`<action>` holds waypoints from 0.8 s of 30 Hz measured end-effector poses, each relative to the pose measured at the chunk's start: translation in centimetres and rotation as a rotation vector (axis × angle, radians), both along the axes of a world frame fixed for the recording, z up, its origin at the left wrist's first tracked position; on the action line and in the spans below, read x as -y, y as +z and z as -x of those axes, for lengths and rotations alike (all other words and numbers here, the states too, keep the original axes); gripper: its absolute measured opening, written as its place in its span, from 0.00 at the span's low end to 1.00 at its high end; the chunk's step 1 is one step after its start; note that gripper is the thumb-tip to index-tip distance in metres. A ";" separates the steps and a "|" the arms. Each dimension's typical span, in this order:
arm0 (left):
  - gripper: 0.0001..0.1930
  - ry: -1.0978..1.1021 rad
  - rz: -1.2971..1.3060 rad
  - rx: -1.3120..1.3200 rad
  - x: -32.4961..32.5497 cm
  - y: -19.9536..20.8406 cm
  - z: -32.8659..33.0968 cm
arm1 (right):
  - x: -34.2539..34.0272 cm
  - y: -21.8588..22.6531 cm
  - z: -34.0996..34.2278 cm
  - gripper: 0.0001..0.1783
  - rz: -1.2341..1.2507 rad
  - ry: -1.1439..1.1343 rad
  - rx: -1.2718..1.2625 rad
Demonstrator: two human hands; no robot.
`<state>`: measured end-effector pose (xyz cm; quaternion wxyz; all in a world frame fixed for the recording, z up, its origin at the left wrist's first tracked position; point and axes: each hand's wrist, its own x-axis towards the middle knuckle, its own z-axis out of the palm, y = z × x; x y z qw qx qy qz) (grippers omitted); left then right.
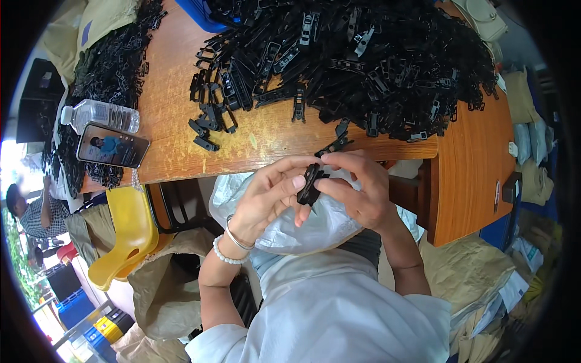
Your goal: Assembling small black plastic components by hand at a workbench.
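Observation:
Both hands meet over my lap, just in front of the table's near edge. My left hand point(273, 189) is closed on a small black plastic part point(309, 184), held between thumb and fingers. From the other side, thumb and forefinger of my right hand point(361, 184) pinch at the same part. Just beyond my fingertips, another black part point(334, 145) lies at the table edge. On the wooden table point(175, 78) a big heap of similar long black plastic parts point(387, 78) is spread, with several loose pieces point(209, 124) at its left.
A phone point(113, 146) and a clear plastic bottle point(103, 115) rest at the left, by another heap of black parts point(109, 72). A white plastic bag point(284, 233) covers my lap. A yellow chair point(130, 233) stands left; a person point(39, 209) is farther off.

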<state>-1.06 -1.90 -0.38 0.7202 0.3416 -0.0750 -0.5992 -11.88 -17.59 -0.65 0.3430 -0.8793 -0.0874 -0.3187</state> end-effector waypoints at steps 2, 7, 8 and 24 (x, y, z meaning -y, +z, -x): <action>0.18 -0.017 -0.004 0.036 0.2 0.1 0.1 | 0.2 0.4 -0.1 0.09 0.019 -0.012 -0.051; 0.17 0.123 -0.089 0.143 0.9 -1.1 1.1 | -0.6 1.1 0.8 0.10 -0.012 -0.049 -0.157; 0.16 0.101 -0.091 0.165 1.0 -1.3 1.3 | -0.9 0.8 1.4 0.10 -0.026 -0.058 -0.162; 0.07 0.096 -0.282 0.588 3.6 -1.0 1.2 | -0.4 -2.7 4.2 0.07 -0.921 -0.291 -0.214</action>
